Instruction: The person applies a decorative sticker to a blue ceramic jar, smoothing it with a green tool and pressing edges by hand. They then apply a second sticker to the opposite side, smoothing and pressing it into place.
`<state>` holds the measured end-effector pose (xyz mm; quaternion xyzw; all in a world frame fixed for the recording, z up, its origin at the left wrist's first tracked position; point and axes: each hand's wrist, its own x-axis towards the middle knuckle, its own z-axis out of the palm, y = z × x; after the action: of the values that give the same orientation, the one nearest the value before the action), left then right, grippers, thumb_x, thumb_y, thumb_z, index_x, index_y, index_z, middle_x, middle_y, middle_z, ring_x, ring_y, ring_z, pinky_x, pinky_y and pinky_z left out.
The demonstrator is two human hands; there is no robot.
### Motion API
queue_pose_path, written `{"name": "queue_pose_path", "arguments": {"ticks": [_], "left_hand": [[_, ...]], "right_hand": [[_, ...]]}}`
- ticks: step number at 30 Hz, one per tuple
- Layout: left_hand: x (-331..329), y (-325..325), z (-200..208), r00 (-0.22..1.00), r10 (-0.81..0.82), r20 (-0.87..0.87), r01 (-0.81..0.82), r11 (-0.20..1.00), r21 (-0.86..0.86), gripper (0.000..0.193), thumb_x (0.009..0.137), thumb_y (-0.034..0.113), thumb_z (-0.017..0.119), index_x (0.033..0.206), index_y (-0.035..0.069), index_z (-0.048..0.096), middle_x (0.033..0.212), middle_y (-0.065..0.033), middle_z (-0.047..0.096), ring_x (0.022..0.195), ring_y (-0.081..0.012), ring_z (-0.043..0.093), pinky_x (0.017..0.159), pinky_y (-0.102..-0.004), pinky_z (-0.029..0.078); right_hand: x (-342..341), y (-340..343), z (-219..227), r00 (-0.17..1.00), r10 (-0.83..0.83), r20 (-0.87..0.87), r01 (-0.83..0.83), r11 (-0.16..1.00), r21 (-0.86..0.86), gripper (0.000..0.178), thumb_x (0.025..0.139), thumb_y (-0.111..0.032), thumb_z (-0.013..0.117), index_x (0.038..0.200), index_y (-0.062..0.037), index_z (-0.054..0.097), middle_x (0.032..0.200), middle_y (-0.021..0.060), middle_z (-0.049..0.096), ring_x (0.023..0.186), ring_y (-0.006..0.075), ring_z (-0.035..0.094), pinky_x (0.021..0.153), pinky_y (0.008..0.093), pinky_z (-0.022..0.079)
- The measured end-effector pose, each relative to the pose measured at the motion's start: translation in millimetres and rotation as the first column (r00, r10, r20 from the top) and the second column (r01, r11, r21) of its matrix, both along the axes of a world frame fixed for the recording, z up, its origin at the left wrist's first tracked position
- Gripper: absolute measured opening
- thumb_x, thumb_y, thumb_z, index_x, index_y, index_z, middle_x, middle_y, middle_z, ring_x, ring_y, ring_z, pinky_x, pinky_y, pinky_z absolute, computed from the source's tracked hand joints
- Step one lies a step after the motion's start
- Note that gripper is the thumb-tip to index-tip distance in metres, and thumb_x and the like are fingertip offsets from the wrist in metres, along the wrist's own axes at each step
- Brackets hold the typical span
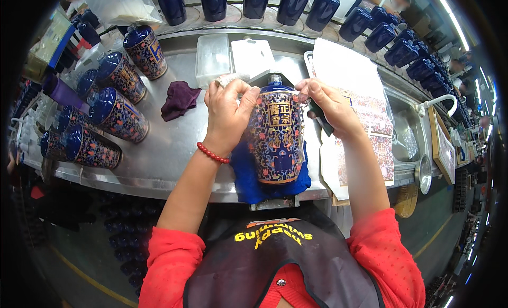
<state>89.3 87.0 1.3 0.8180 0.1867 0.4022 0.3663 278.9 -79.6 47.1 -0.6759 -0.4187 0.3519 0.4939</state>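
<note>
A dark blue glass bottle [279,144] lies in front of me, neck away, its body covered by a colourful floral decal with gold characters. A blue cloth [246,173] is under it. My left hand [230,109] is closed at the bottle's upper left shoulder, thumb and fingers pinching the decal's edge. Something beige [233,79], like a cloth wrap, is at its fingers. My right hand [332,104] pinches the decal's edge at the upper right shoulder. A dark green flat scraper [320,119] is tucked in that palm, partly hidden.
Several decorated bottles [119,114] stand at the left, near a crumpled purple cloth [180,100]. Beyond lie a clear plastic tray [212,59] and plain blue bottles [255,3] on a conveyor. Printed decal sheets [373,112], a sink [405,130] and a faucet [442,101] are right.
</note>
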Motion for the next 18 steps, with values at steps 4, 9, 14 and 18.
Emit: {"name": "queue_pose_path", "arguments": {"ticks": [4,9,14,18], "left_hand": [[-1,-2,-4,1.000,0.020,0.000,-0.020,0.987,-0.160,0.028,0.099,0.034,0.062,0.093,0.007,0.068,0.099,-0.0102,0.069,0.108,-0.0314,0.054,0.102,-0.0448,0.035],[-25,-25,-5,0.992,0.037,0.119,-0.043,0.998,0.049,0.040,0.102,0.040,0.058,0.121,0.007,0.068,0.123,-0.0165,0.066,0.118,-0.0351,0.051,0.110,-0.0454,0.030],[-43,-49,-16,0.997,-0.064,-0.048,0.073,0.973,0.220,0.066,0.099,0.056,0.054,0.146,0.010,0.056,0.144,-0.0193,0.053,0.132,-0.0377,0.038,0.116,-0.0496,0.020],[-42,-46,-19,0.993,-0.081,-0.090,0.099,0.970,0.223,0.072,0.098,0.061,0.052,0.150,0.011,0.051,0.146,-0.0197,0.050,0.134,-0.0390,0.036,0.116,-0.0516,0.019]], "right_hand": [[-9,-19,-24,0.932,-0.015,-0.362,0.026,0.999,0.026,0.035,0.102,-0.035,0.063,0.121,-0.0058,0.061,0.106,0.0001,0.065,0.090,0.0072,0.059,0.076,0.0239,0.049],[-9,-22,-37,0.898,-0.006,-0.440,0.088,0.982,0.167,0.016,0.099,-0.021,0.068,0.107,-0.0081,0.064,0.106,-0.0005,0.067,0.092,0.0067,0.060,0.084,0.0241,0.050],[-17,-21,-32,0.876,-0.032,-0.480,0.136,0.974,0.183,0.014,0.098,-0.024,0.070,0.099,-0.0114,0.063,0.091,-0.0036,0.062,0.081,0.0041,0.057,0.069,0.0216,0.047],[-29,-26,-29,0.862,-0.011,-0.506,0.100,0.984,0.148,0.026,0.100,-0.032,0.067,0.110,-0.0087,0.063,0.098,-0.0010,0.065,0.086,0.0061,0.060,0.069,0.0228,0.050]]}}
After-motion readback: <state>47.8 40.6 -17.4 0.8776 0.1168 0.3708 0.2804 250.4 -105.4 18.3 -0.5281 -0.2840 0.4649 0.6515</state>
